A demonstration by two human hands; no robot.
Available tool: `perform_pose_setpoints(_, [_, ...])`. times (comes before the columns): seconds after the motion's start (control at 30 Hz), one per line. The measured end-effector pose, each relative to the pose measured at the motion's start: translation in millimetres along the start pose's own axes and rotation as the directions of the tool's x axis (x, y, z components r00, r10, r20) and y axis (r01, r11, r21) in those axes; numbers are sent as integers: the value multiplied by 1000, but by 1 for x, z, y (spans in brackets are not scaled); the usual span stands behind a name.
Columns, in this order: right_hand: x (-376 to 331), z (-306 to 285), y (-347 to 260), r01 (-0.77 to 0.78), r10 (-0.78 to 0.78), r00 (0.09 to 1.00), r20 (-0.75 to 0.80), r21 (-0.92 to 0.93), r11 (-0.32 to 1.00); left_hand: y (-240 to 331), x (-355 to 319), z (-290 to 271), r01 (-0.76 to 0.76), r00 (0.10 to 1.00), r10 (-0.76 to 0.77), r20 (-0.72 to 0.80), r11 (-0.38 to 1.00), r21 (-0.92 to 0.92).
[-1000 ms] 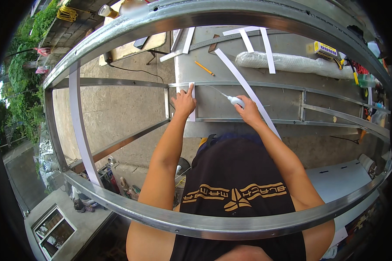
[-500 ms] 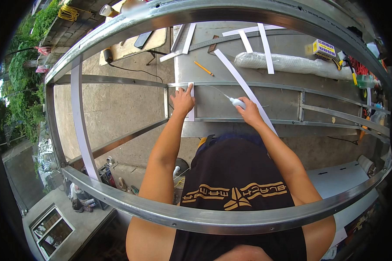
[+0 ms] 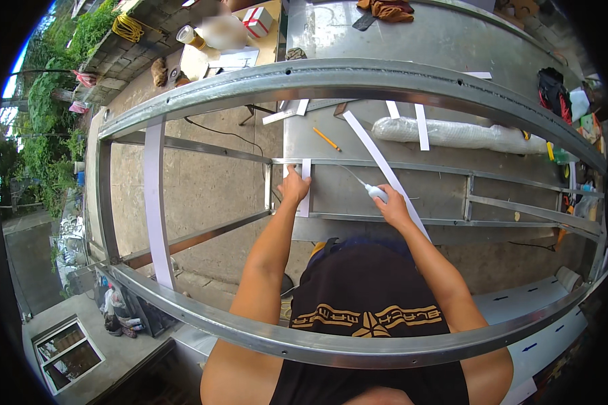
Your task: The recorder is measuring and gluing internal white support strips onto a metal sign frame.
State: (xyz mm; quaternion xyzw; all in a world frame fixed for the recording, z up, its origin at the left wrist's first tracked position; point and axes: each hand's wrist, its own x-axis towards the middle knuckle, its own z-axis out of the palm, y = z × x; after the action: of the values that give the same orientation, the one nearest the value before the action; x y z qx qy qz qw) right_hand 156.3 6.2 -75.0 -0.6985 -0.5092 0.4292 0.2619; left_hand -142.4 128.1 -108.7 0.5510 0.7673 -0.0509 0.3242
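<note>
My right hand (image 3: 393,204) is wrapped round a small white squeeze bottle (image 3: 375,192), whose long thin curved nozzle points left over the metal frame's lower section. My left hand (image 3: 294,185) is closed at the frame's left end, its fingers on a short white strip (image 3: 286,173) and its thumb against a second white strip (image 3: 307,202). That second strip lies across the two rails of the silver metal frame (image 3: 385,164). Just how the fingers grip is partly hidden.
Upper frame bars (image 3: 304,74) cross above the work and nearer my body (image 3: 317,347). A long white strip (image 3: 385,162) lies slanted on the metal table. Beyond are a pencil (image 3: 327,139) and a plastic-wrapped roll (image 3: 459,135). One white upright strip (image 3: 155,202) stands left.
The view has shifted, showing more of the table's far side. My left hand has slid down off the strip's far end and drawn its fingers in. The right hand still holds the bottle.
</note>
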Motion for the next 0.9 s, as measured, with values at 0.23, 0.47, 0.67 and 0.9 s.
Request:
perform_pose_setpoints(0.23, [-1, -3, 3, -6, 6, 1000, 1, 7, 1000, 1, -2, 0, -23, 1000, 23, 2, 999, -36])
perform_pose_setpoints(0.47, [1, -3, -1, 7, -7, 1000, -9, -8, 1000, -1, 3, 1, -19, 1000, 19, 16, 998, -56])
perform_pose_setpoints(0.67, [-1, 1, 0, -24, 25, 1000, 15, -39, 999, -8, -9, -2, -30, 999, 25, -48, 994, -107])
perform_pose_setpoints(0.9, [1, 13, 6, -49, 52, 998, -44, 86, 995, -36, -60, 13, -196, 956, 180, -233, 979, -48])
